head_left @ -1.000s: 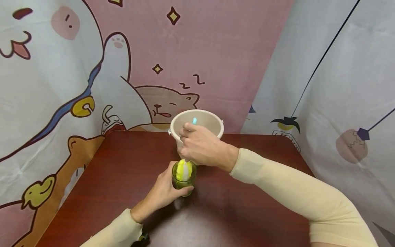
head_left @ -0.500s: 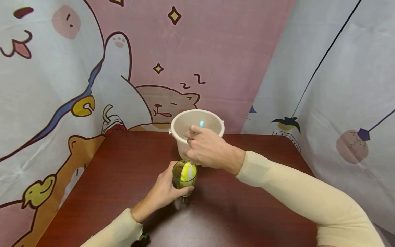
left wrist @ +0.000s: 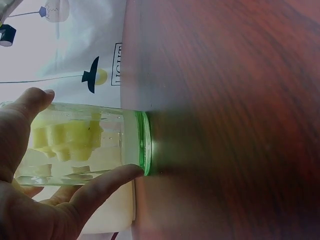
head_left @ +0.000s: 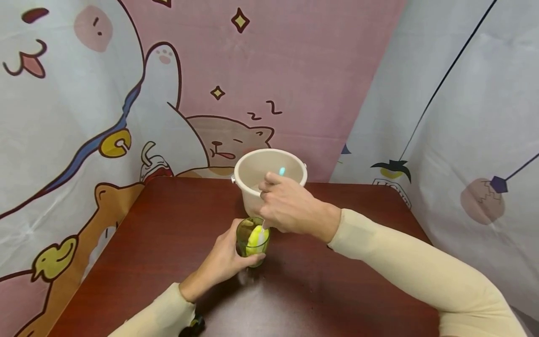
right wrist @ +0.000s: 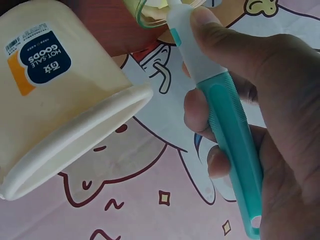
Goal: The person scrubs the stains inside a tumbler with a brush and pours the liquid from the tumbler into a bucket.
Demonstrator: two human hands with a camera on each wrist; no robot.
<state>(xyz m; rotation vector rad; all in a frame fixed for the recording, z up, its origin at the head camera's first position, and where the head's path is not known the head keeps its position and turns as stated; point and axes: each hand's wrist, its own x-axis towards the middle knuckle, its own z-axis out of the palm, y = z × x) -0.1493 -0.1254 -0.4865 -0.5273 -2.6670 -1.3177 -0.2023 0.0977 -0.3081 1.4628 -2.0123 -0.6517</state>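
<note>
My left hand (head_left: 225, 255) grips a green-tinted drinking glass (head_left: 243, 230) around its side, thumb at the front. The left wrist view shows the glass's thick green base (left wrist: 143, 142) close to the tabletop. In my right hand (head_left: 290, 203) is a cup brush; its teal-and-white handle (right wrist: 227, 120) lies across the palm, with the thumb pressed near its neck. The brush's yellow sponge head (head_left: 254, 237) sits inside the glass, leaning toward its right wall. Through the glass, the left wrist view shows the sponge's lobed edge (left wrist: 67, 139).
A cream bucket (head_left: 253, 202) stands just behind the glass, partly hidden by my right hand. Wet spots (head_left: 249, 279) mark the dark red-brown table (head_left: 181, 220). A small black object (head_left: 193, 326) lies by my left sleeve. Cartoon-printed cloth (head_left: 311, 70) encloses the table's back and sides.
My right hand has shifted right and slightly toward me, tilting the brush handle rightward. The sponge has moved toward the glass's right side and sunk lower. My left hand stays nearly still around the glass.
</note>
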